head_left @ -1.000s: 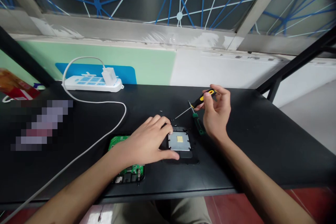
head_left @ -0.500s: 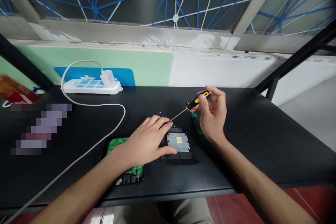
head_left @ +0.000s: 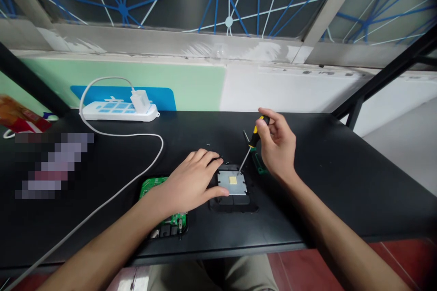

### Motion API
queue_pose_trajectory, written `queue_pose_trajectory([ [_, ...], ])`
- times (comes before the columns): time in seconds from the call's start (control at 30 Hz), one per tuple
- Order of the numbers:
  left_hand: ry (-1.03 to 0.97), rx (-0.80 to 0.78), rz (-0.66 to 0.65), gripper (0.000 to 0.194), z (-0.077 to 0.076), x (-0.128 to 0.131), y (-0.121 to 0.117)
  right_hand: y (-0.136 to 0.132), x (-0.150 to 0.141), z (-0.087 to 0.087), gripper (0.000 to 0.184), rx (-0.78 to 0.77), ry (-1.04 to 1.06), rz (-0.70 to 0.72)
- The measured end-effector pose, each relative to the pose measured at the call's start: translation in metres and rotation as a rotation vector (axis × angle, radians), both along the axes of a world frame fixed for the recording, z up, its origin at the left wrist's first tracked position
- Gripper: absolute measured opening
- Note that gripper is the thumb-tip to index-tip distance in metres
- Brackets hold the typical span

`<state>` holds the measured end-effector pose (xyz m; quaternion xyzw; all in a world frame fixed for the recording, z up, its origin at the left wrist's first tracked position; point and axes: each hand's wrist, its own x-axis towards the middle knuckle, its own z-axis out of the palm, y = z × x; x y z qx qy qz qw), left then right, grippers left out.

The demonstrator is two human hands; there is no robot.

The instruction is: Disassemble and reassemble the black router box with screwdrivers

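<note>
My right hand (head_left: 277,142) is closed around the yellow-and-black handle of a screwdriver (head_left: 245,159). Its shaft slants down to the top right corner of a grey metal plate (head_left: 223,185), where the tip seems to touch. The plate has a pale yellow square pad (head_left: 232,180) in its middle and lies in a black plastic cover (head_left: 235,208). My left hand (head_left: 194,182) lies open along the cover's left side, thumb at the plate's lower edge and fingers toward its upper left corner. Under my left wrist is a green circuit board (head_left: 153,185) in a black case, partly hidden.
A green-handled tool (head_left: 258,163) lies by my right hand. Small dark bits (head_left: 227,162) are near the cover's top. A white power strip (head_left: 119,112) with a plugged-in charger (head_left: 140,101) stands at the back; its white cable (head_left: 143,173) crosses the black table (head_left: 341,182).
The screwdriver has swung from pointing left at my left fingertips to pointing steeply down at the plate's top right corner. My left hand has barely moved.
</note>
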<state>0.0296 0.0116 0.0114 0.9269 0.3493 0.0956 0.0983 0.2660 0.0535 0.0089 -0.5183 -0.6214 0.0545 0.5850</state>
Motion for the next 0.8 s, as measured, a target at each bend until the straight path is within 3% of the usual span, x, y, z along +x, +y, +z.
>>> queue_pose_trajectory([
  [0.4, -0.028, -0.029, -0.051, 0.057, 0.003, 0.000, -0.005, 0.003, 0.004, -0.009, 0.033, -0.315, -0.545, 0.041],
  [0.8, -0.038, -0.047, -0.077, 0.069, 0.002, -0.001, -0.005, 0.000, 0.003, -0.021, 0.028, -0.386, -0.815, -0.042],
])
